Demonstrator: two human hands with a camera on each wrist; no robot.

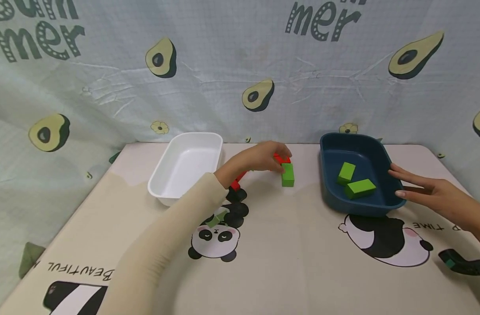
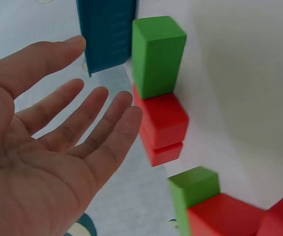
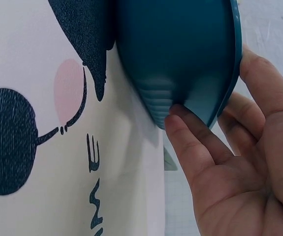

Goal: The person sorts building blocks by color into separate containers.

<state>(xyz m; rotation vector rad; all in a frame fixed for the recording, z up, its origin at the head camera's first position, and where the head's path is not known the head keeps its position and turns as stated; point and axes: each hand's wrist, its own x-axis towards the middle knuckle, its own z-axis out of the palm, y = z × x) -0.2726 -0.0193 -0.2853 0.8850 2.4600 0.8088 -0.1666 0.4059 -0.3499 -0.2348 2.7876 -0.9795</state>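
In the head view my left hand [image 1: 265, 156] hovers over the far part of the table, beside a green block [image 1: 287, 175] and a red block [image 1: 282, 159]. In the left wrist view its fingers are spread and loose, holding nothing, with the fingertips close to the red blocks [image 2: 165, 120] and the green block [image 2: 158, 59]. My right hand [image 1: 433, 191] rests against the right side of a dark blue bin [image 1: 328, 192]. Its fingertips touch the bin's outer wall and rim in the right wrist view. Two green blocks [image 1: 360, 188] lie inside this bin.
A white bin [image 1: 157, 191] stands left of my left hand. More red blocks [image 1: 236, 183] show partly behind my left wrist, and the left wrist view shows another green block [image 2: 194, 187] by them. A dark strap-like object [image 1: 464, 263] is at the lower right. Behind the table hangs a printed curtain [image 1: 208, 96].
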